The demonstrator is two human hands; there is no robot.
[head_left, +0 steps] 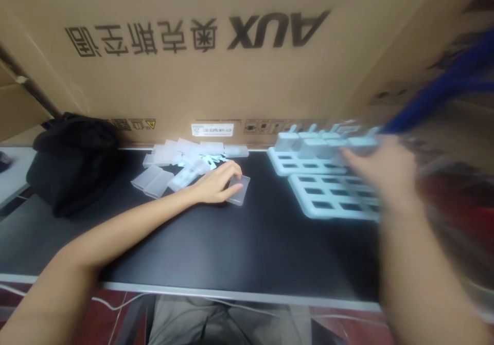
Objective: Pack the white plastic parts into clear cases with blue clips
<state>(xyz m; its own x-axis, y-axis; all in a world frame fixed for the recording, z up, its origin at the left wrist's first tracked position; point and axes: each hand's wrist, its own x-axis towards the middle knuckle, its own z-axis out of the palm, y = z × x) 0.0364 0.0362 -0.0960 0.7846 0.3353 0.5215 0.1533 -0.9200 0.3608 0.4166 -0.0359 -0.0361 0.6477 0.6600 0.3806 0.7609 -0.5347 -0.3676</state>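
My left hand (219, 183) rests on the black table with fingers curled round a translucent plastic ice-pop mould cup (240, 193). Beside it lies a loose pile of similar clear cups (168, 152), with light blue stick pieces (210, 160) among them. At the right, my right hand (391, 167) is blurred by motion. Its thumb crosses the front of an ice-pop mould (362, 143) with a light blue top; its other fingers are hidden. Several more capped moulds (314, 147) stand upright in the rear light blue rack (276, 160). A second light blue rack (303, 196), with rectangular openings, lies in front.
A large cardboard box (216, 88) stands along the table's back edge. A black cloth bag (73, 160) sits at the left. A blue bar (436, 93) slants in at the upper right. The table's pale front edge (231, 291) runs before my lap.
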